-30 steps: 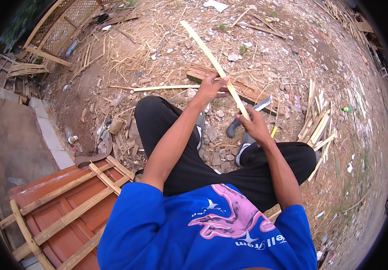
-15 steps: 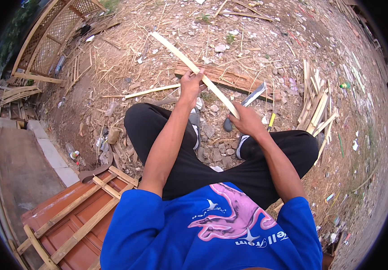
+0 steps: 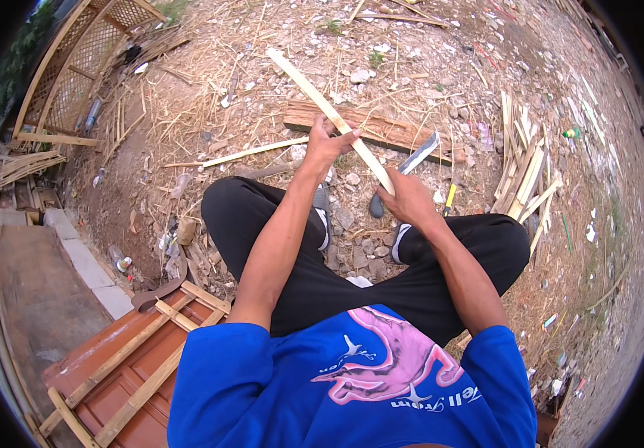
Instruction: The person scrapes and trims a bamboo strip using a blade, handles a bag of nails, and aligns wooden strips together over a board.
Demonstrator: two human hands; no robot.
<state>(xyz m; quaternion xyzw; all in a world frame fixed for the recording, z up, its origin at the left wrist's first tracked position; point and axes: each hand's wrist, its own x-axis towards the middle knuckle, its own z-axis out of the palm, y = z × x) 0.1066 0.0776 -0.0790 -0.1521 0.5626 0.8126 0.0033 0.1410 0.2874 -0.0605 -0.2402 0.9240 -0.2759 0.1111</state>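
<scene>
Both hands closed on the bamboo slat (image 3: 322, 101): left hand (image 3: 327, 143) steadies mid-length, right hand (image 3: 409, 198) grips the near end beside the machete (image 3: 411, 160), angling it clear of the knees.

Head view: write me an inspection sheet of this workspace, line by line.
Surface: bare dirt ground strewn with stones, straw and wood chips.
Job's things: a long pale bamboo strip held slanting up to the left; a big knife with a dark handle held with it.
Clutter: a flat wooden plank behind the strip; a bundle of split slats on the right; a loose strip on the left; a yellow-handled tool on the ground.
Hands: left hand closed on the strip; right hand closed on the strip's near end and the knife.
Cables: nothing seen.
Surroundings: lattice panel at upper left; reddish framed panel at lower left; concrete edge beside it.
</scene>
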